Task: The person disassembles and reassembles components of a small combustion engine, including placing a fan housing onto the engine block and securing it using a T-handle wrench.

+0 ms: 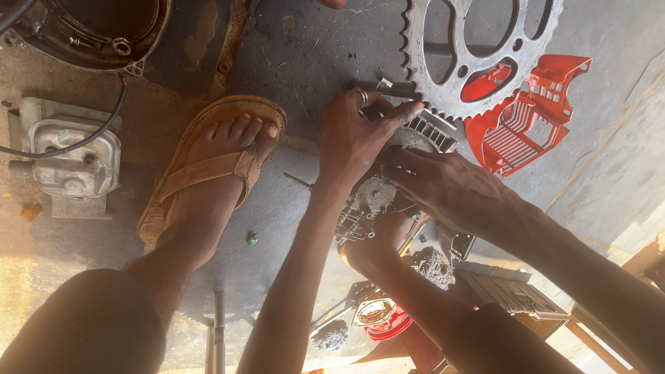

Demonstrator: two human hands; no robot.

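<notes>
Hands are gripping: I'm closing my left hand [357, 138] and right hand [443, 183] around the grey finned metal engine block [377, 194], steadying it; next needs firm hold.

Stained grey concrete floor [305, 48], warm sunlight w/ deep shadows.

Repair workshop, work done on floor [298, 48]. Bare concrete, oil-stained, gritty. Big toothed sprocket [478, 52] lies near me, red plastic cover [526, 114] beside it. Engine part [73, 156] with black cable at side, rusty round housing [90, 31] above it. Finned engine piece [388, 187] under my fingers. My sandal [215, 166] on floor among parts.
</notes>
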